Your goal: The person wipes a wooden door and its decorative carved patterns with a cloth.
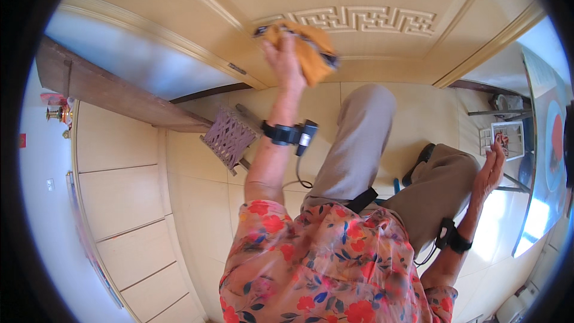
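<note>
My left hand (pixel 287 60) presses a folded orange cloth (pixel 314 56) with dark patterned bands to the lower part of a light wooden door (pixel 385 47). The cloth and fingers are slightly blurred, and the cloth covers the left end of the door's raised fretwork moulding (pixel 367 19). Beside my right knee (pixel 457 166), my right hand (pixel 489 172) is held with its fingers extended and nothing in it. Both my wrists wear black straps with small devices and cables.
A low stool with a purple woven seat (pixel 230 137) stands left of my left forearm. Beyond it runs a dark wooden beam (pixel 121 89). To the right are a glossy-topped table (pixel 540 197) and a white plastic basket (pixel 515 139) with reddish items. Pale tiles (pixel 197 206) cover the floor.
</note>
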Demonstrator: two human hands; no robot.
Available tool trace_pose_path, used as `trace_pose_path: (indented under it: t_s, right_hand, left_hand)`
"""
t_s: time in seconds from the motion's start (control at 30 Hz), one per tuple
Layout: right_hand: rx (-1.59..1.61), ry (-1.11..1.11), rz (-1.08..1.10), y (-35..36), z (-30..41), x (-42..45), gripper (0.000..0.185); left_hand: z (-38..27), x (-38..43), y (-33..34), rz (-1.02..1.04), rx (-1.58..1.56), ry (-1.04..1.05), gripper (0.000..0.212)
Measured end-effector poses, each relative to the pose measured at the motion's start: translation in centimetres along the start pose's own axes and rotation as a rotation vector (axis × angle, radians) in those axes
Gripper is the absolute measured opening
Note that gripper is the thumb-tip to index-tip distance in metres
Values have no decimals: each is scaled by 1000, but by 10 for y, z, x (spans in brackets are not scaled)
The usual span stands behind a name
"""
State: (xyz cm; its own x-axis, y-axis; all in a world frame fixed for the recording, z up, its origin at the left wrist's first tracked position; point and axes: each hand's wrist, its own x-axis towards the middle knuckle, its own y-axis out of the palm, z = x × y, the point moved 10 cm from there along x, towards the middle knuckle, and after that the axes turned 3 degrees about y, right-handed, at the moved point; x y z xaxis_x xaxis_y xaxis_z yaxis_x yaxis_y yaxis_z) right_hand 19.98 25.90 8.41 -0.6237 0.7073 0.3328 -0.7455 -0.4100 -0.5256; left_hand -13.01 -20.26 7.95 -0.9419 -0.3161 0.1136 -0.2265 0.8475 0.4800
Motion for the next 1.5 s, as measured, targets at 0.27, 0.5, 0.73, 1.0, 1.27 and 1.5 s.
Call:
trace_pose_path:
  t_s: [0.27, 0.5, 0.73, 1.0, 1.27, 1.5]
  right_hand:
    - [-612, -325, 320, 50, 47, -41, 22]
    - [-615, -319, 321, 51, 52, -41, 19]
    - [-586, -331, 296, 47, 55, -44, 19]
    - [-600, -337, 321, 59, 60, -42, 18]
    - [-580, -338, 322, 65, 70, -42, 15]
    - [-585, -326, 302, 61, 60, -36, 15]
  left_hand:
    - [-32, 97, -98, -184, 634, 338, 33]
    - [-58, 78, -81, -340, 835, 559, 32]
    - [-60, 74, -55, -303, 896, 534, 34]
    - [-31, 48, -12, -198, 903, 559, 33]
    - [-3, 35, 18, -165, 816, 431, 37]
    - [39, -18, 124, 115, 784, 452, 32]
